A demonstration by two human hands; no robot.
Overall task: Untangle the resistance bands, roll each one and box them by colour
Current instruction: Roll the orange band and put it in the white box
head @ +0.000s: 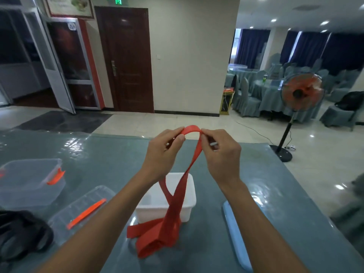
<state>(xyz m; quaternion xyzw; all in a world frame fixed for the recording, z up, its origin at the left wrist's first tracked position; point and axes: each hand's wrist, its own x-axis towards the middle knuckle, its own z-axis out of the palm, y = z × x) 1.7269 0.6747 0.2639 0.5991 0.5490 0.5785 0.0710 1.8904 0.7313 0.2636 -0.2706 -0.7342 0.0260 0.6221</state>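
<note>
Pinching the top bend of the flat red elastic resistance band [173, 213] with both hands, I held it raised over the middle of the table [110, 160].

- Left hand [163, 152]: thumb and fingertips closed on the left end of the short arch.
- Right hand [222, 154]: the same grip on the right end.
- The hands were close together and level, so neither was nearer the band.

Band position: two strands hung from the pinches down and back toward me. They crossed once in front of the open white plastic box [151, 201] and ended in a loose folded heap on the table, just beside the box's near wall. The long axis ran from my hands toward the near edge. The right strand showed a twist.

Judgement: this was the untangling step, with rolling not yet begun. I saw no band inside the white box, though the strands hid part of it.

Room:
- A clear plastic box with orange latches [29, 180] sat near the left edge, with its clear lid [82, 205] closer to me.
- A black heap [19, 233] lay at the near left corner; I could not tell what it was.
- A pale blue lid [234, 233] lay right of the white box, with bare cloth between them and more toward the far edge.

Risk: lifting further could drag the heap against the white box.
</note>
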